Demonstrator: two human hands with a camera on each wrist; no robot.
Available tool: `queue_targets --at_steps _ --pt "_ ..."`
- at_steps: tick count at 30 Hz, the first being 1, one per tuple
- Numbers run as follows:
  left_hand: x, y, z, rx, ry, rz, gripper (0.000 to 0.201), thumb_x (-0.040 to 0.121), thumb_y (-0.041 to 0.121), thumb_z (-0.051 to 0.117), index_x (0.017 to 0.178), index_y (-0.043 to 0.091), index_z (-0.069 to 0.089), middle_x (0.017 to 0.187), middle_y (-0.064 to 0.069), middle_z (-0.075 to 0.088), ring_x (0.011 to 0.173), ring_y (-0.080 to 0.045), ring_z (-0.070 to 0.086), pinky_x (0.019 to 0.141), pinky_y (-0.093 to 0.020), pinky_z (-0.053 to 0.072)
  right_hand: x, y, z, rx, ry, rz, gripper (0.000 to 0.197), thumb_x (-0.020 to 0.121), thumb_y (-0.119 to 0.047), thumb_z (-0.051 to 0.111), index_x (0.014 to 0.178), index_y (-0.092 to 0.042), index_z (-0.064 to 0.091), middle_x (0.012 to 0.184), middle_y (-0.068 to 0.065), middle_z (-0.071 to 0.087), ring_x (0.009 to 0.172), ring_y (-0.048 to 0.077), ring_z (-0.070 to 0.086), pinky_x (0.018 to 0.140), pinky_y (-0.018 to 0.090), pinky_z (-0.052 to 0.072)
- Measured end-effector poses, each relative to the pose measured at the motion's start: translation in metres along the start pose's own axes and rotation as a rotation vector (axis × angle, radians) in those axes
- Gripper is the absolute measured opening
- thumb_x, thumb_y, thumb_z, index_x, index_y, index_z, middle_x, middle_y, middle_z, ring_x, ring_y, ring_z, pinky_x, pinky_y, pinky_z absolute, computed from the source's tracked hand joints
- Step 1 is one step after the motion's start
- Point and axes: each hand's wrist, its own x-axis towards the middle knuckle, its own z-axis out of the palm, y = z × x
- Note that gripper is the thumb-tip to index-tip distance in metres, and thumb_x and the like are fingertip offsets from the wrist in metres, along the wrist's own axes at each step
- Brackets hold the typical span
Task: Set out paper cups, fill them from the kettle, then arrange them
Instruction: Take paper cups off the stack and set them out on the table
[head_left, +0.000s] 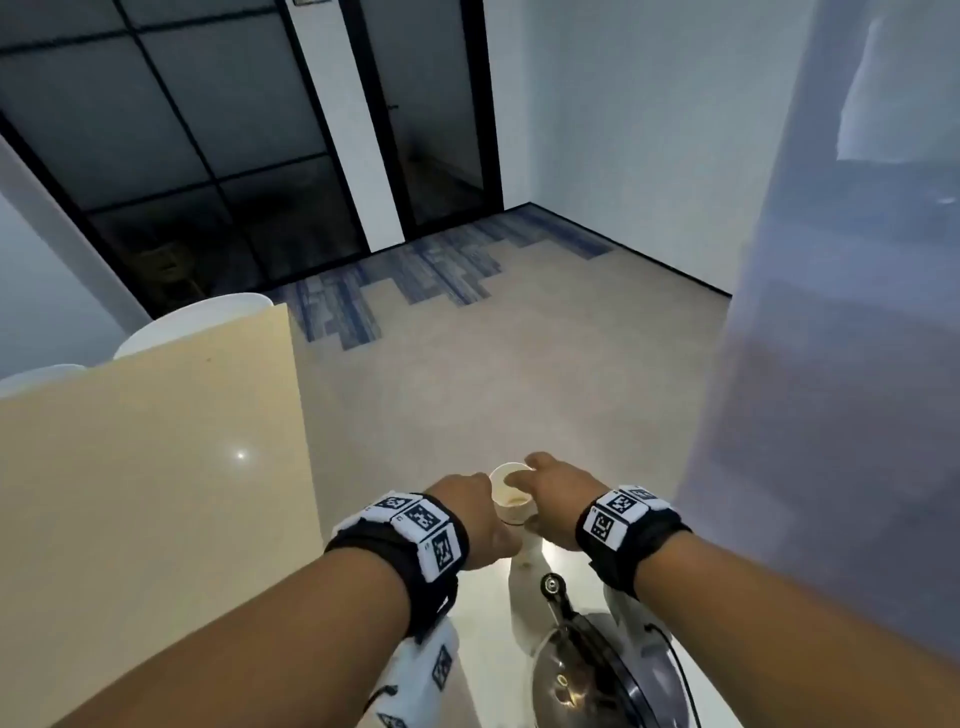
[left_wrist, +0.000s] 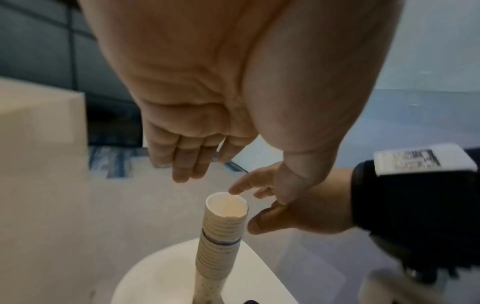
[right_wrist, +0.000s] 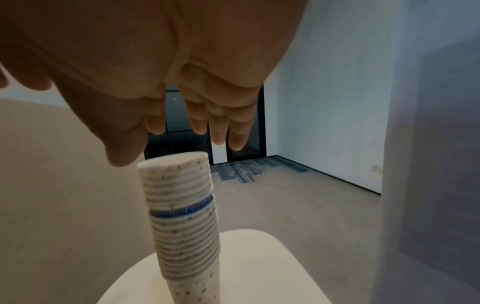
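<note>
A tall stack of paper cups (right_wrist: 182, 222) stands upright near the far rounded edge of a small white table (right_wrist: 272, 263), with both hands brought in close around its top. The left hand (left_wrist: 197, 115) hangs over the stack with fingers straight and relaxed, holding nothing, its fingertips (left_wrist: 187, 170) well clear of the rim in the left wrist view. The right hand (left_wrist: 288, 207) sits just beside the top cup with its forefinger at or on the rim and its thumb off the side wall; it looks spread rather than pinched, though whether the finger truly touches paper I cannot tell. The kettle (head_left: 587, 670) is at the near edge of the same table, close below the right forearm. The likely trouble is in the stack itself: it is narrow and high, so a sideways pull on the top cup with nothing steadying the lower cups could tip the whole column toward the far edge and off onto the floor. Nested cups also cling (the ribbed rims look tightly packed), so a firm tug may lift several together or crush the thin rim. My judgement is that the left hand ought to brace the stack lower down first. A drawn-back elbow could also knock the kettle.
</note>
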Motion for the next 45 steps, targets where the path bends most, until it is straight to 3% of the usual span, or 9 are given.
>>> queue_targets --at_steps 9,13,21,24,28,33,37,41,45 --pt "0.056 0.001 0.039 -0.15 -0.073 -0.103 0.055 0.081 0.048 0.066 0.126 0.019 0.054 0.114 0.0 0.065 0.093 -0.019 0.062 0.074 -0.029 0.049 0.043 0.025 0.034 -0.026 -0.015 0.076 0.032 0.088 -0.023 0.058 0.119 -0.018 0.065 0.139 0.009 0.04 0.105 0.033 0.063 0.09 0.035 0.051" --pt "0.061 0.002 0.048 -0.178 -0.077 -0.099 0.036 0.089 0.036 0.065 0.118 0.019 0.051 0.105 0.002 0.057 0.09 -0.018 0.054 0.074 -0.025 0.041 0.049 0.034 0.044 -0.032 -0.012 0.065 0.028 0.088 -0.029 0.063 0.111 -0.012 0.067 0.127 0.011 0.05 0.101 0.034 0.064 0.088 0.034 0.051" --pt "0.077 -0.011 0.057 -0.312 -0.006 -0.167 0.089 0.082 0.042 0.073 0.152 0.015 0.025 0.142 -0.006 0.05 0.122 -0.023 0.056 0.084 -0.029 0.046 0.04 0.037 0.025 0.092 0.109 0.05 0.027 0.09 -0.033 0.062 0.106 -0.012 0.066 0.118 0.01 0.052 0.104 0.031 0.059 0.09 0.032 0.048" --pt "0.087 -0.014 0.069 -0.395 -0.057 -0.218 0.094 0.079 0.041 0.077 0.153 0.014 0.024 0.136 -0.005 0.056 0.113 -0.023 0.059 0.084 -0.029 0.048 0.037 0.036 0.022 0.079 0.075 0.044 0.027 0.09 -0.031 0.062 0.109 -0.013 0.067 0.119 0.01 0.053 0.106 0.03 0.058 0.092 0.032 0.047" --pt "0.106 -0.013 0.092 -0.401 -0.116 -0.263 0.079 0.077 0.036 0.079 0.142 0.013 0.039 0.108 -0.001 0.058 0.104 -0.022 0.063 0.084 -0.031 0.053 0.04 0.039 0.035 0.039 -0.003 0.054 0.024 0.089 -0.028 0.061 0.108 -0.015 0.068 0.119 0.01 0.052 0.1 0.031 0.062 0.088 0.032 0.05" --pt "0.134 -0.011 0.127 -0.375 -0.158 -0.297 0.083 0.071 0.035 0.08 0.14 0.015 0.04 0.106 0.001 0.057 0.105 -0.023 0.061 0.091 -0.035 0.053 0.046 0.051 0.049 0.059 -0.03 0.049 0.04 0.079 -0.032 0.071 0.114 -0.016 0.062 0.129 0.006 0.048 0.108 0.029 0.059 0.092 0.028 0.046" --pt "0.153 -0.009 0.147 -0.417 -0.151 -0.302 0.094 0.066 0.039 0.08 0.144 0.017 0.034 0.114 0.001 0.061 0.108 -0.024 0.063 0.094 -0.038 0.053 0.053 0.061 0.056 0.078 0.009 0.067 0.04 0.076 -0.032 0.076 0.109 -0.016 0.06 0.121 0.006 0.057 0.107 0.024 0.055 0.08 0.022 0.036" --pt "0.171 -0.006 0.169 -0.462 -0.107 -0.206 0.083 0.052 0.045 0.077 0.127 0.024 0.046 0.102 0.008 0.064 0.091 -0.018 0.065 0.076 -0.03 0.052 0.056 0.066 0.059 0.13 0.058 0.074 0.036 0.071 -0.034 0.077 0.101 -0.02 0.064 0.109 0.002 0.06 0.093 0.02 0.054 0.076 0.022 0.041" --pt "0.177 -0.001 0.173 -0.491 0.012 -0.172 0.046 0.061 0.048 0.061 0.101 0.026 0.061 0.079 0.005 0.067 0.065 -0.012 0.062 0.055 -0.023 0.044 0.052 0.068 0.062 0.266 0.098 0.106 0.027 0.06 -0.037 0.077 0.079 -0.025 0.062 0.092 -0.001 0.063 0.081 0.018 0.062 0.069 0.031 0.055"
